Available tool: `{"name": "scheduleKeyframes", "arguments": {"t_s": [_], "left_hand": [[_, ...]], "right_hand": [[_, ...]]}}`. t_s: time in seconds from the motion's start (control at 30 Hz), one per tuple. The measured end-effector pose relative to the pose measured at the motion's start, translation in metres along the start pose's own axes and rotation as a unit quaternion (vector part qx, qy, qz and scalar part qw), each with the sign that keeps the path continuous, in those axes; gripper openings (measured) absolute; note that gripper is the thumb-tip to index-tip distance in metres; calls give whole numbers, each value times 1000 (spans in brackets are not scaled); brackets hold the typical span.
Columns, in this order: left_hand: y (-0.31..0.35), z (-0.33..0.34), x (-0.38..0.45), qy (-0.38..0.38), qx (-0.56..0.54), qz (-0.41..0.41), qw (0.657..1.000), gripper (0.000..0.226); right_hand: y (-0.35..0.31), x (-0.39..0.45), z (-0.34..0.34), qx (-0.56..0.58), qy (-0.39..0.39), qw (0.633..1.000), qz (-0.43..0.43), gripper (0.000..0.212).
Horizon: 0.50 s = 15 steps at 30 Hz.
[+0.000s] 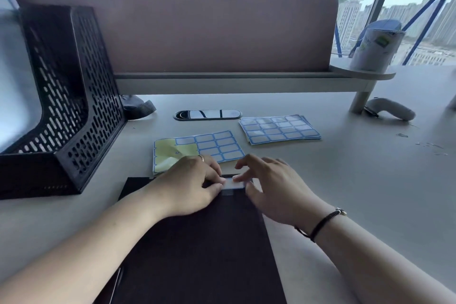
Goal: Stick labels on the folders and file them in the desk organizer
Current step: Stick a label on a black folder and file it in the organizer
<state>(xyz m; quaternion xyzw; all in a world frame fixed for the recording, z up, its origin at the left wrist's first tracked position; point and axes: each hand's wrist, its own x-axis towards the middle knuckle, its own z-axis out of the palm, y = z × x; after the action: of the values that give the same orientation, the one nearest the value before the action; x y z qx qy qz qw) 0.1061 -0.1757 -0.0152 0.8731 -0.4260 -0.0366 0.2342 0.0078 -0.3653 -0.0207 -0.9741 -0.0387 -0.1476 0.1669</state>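
Note:
A dark folder (197, 249) lies flat on the desk in front of me. At its far edge a small white label with a blue border (233, 184) is held between both hands. My left hand (190, 187) pinches the label's left end with thumb and forefinger. My right hand (271, 187) pinches its right end, the other fingers spread above. Just beyond lies a partly used label sheet (197, 149) with yellow backing showing on its left. The black perforated desk organizer (74, 106) stands at the left.
A stack of full label sheets (280, 129) lies at the back right. A cable grommet (208, 115) sits in the desk behind the sheets. A white cylinder container (375, 47) stands on the raised shelf, and a white handheld device (391, 108) lies at the right.

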Motion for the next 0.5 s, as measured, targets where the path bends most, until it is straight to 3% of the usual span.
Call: {"name": "scheduleKeyframes", "arguments": {"t_s": [0.23,0.5], "left_hand": [[-2,-1,-7,6,15,41,999,20],[-4,-4,-10,-24,30,105,994,26]], "right_hand": [[6,-1,-6,-39,7,999,5,28],[12,-5,2,13,8,999,-41,31]]}}
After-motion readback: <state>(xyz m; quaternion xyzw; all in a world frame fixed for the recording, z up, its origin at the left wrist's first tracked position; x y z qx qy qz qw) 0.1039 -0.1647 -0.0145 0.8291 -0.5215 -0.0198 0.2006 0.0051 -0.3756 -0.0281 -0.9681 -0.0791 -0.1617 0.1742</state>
